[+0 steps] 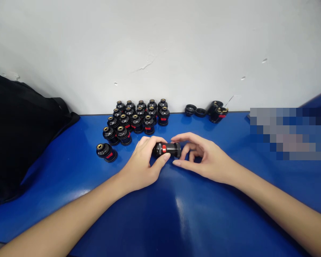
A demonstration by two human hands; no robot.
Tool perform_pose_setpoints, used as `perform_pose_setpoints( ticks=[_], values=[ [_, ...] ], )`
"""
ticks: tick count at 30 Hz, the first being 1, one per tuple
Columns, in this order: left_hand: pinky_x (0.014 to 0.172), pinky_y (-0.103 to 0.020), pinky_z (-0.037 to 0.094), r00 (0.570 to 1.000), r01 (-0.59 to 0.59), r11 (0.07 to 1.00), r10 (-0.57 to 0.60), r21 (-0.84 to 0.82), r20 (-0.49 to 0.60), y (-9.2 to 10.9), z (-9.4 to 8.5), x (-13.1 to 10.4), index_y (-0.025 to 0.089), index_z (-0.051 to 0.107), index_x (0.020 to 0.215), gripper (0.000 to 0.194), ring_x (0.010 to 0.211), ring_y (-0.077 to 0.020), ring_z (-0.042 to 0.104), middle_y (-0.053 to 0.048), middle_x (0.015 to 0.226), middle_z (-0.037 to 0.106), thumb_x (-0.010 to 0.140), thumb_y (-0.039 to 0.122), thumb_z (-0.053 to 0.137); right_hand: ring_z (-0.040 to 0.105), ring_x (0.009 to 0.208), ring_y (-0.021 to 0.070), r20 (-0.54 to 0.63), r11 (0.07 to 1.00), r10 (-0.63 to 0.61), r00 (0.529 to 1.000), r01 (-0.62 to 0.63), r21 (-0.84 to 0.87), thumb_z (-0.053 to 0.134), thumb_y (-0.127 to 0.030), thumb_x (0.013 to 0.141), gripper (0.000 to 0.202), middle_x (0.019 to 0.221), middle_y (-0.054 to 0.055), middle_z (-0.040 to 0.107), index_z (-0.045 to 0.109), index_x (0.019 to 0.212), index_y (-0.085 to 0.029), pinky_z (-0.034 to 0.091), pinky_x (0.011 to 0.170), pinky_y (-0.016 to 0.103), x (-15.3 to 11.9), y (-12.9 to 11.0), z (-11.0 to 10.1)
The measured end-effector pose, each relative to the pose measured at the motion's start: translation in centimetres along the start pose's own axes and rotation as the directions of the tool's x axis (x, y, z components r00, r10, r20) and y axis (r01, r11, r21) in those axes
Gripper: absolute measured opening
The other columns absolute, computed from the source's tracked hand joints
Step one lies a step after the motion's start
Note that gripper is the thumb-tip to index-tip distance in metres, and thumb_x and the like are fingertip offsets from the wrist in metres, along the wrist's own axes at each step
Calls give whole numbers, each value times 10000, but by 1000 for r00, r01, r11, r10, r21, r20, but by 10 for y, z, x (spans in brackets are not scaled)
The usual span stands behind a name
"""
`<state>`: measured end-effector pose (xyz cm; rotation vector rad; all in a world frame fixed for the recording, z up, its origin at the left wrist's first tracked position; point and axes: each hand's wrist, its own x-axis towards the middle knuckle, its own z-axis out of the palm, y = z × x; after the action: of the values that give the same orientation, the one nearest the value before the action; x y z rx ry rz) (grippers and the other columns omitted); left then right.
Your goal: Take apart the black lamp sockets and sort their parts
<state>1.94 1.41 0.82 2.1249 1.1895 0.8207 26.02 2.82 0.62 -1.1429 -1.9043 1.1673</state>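
My left hand (143, 162) is closed round a black lamp holder (172, 149) with a red switch. The lamp holder lies on its side, its domed end toward my left palm and its ring end to the right. My right hand (200, 155) curves about the ring end with thumb and index finger apart; I see no clear grip on it. A single black lamp holder (107, 152) stands a little left of my left hand. Behind it, several more lamp holders (136, 123) are grouped in rows, brass-threaded holes facing up.
Along the wall (176, 53) sit two black caps (190, 110) and two lamp-holder bodies (218, 115) with their tops off. Black cloth (24, 132) covers the left side of the blue table (149, 221). A blurred-out patch (291, 134) hides things at the right.
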Motion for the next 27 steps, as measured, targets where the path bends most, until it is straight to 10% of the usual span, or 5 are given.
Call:
perform_pose_setpoints(
  ticks=[6,14,27],
  values=[
    [1045,-452,483,1000,-27,1000,27,-3,0,0,0,0,248,595,1247,210,1156,-261,592,-62,1190,690,1046,308,603,680,598,169,16,998,57,998,-57,-20,635,-620,1009,458,736,35,744,740,1162,-201,586,572,308,2,-4,1],
    [1052,-461,473,1000,-11,1000,10,11,10,0,0,0,240,597,1255,213,1163,-262,588,-68,1213,692,1057,319,591,802,988,233,-69,990,-116,991,122,77,913,-407,832,424,1126,71,790,702,1160,-240,667,994,427,0,5,3],
    [1058,-462,473,1000,-18,1000,18,6,6,0,-1,-1,246,593,1248,201,1168,-260,585,-65,1215,691,1058,311,591,799,1011,258,-88,981,-84,993,98,170,892,-444,849,337,1076,64,792,746,1093,-264,689,984,450,2,0,3]
  ],
)
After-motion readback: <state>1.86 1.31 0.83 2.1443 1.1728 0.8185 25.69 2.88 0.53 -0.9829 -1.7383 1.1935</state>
